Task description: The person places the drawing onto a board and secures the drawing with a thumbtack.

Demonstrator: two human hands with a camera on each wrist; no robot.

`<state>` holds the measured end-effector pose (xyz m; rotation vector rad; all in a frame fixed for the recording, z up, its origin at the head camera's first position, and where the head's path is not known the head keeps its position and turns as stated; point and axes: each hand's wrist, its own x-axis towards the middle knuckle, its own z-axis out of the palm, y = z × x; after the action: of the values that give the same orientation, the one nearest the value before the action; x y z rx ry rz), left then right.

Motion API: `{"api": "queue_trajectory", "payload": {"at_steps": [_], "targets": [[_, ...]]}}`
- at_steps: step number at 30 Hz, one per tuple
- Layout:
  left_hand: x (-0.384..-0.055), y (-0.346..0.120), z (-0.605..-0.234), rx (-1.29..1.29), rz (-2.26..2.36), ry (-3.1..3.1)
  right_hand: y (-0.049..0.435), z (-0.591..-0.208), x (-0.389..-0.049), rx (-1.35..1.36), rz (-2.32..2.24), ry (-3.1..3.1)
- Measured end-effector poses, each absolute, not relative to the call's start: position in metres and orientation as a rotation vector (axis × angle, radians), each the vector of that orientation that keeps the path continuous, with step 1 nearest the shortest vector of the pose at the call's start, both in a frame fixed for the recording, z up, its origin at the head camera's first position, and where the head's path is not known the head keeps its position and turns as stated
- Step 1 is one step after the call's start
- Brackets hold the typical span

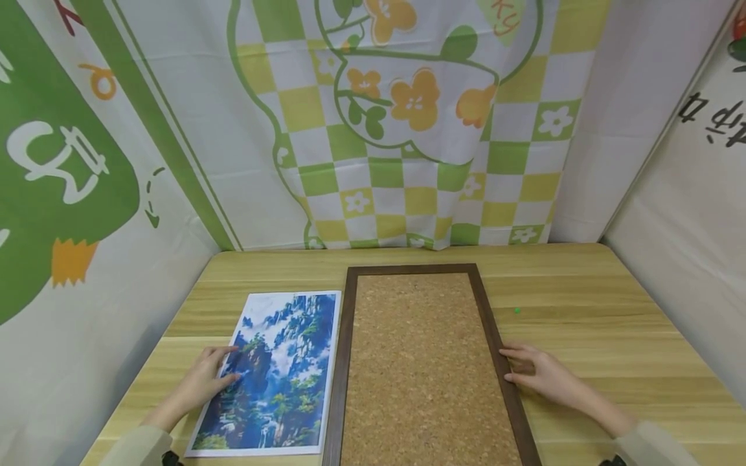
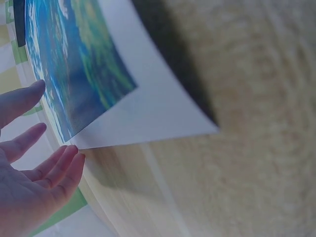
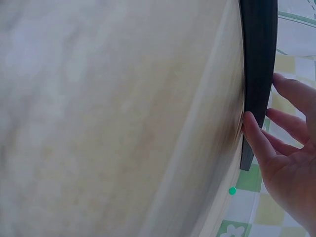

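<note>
The mountain-landscape print (image 1: pixel 285 382) is lying flat on the wood-grain table (image 1: pixel 594 336), left of the cork board (image 1: pixel 425 362) — blue peaks, mist and green trees are showing inside a white border. The left hand (image 1: pixel 204 378) is resting at the print's left edge, fingers extended; the right hand (image 1: pixel 544 375), also extended, is touching the brown frame (image 1: pixel 487 310). Orange letters (image 1: pixel 506 18) are reading "ky" — black characters (image 1: pixel 691 107) are running out of view; the frame's near end is being cut off.

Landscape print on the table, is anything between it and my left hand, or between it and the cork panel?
Nothing visible separates your left hand from the print; it is right at the left edge. Between print and cork panel runs the left side of the brown frame.
</note>
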<state>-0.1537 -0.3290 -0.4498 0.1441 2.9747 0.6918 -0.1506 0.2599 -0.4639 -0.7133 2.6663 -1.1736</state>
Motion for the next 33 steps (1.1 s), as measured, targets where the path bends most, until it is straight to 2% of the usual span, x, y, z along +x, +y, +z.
{"api": "queue_trajectory", "payload": {"at_steps": [16, 33], "targets": [[-0.1576, -0.3253, -0.4515, -0.034, 0.783, 2.93, 0.2573, -0.4644, -0.1504, -0.632, -1.349, 2.541], [-0.1628, -0.3328, -0.4529, -0.16, 0.958, 2.793, 0.2541, -0.4594, -0.1486, -0.541, -1.136, 2.735]]}}
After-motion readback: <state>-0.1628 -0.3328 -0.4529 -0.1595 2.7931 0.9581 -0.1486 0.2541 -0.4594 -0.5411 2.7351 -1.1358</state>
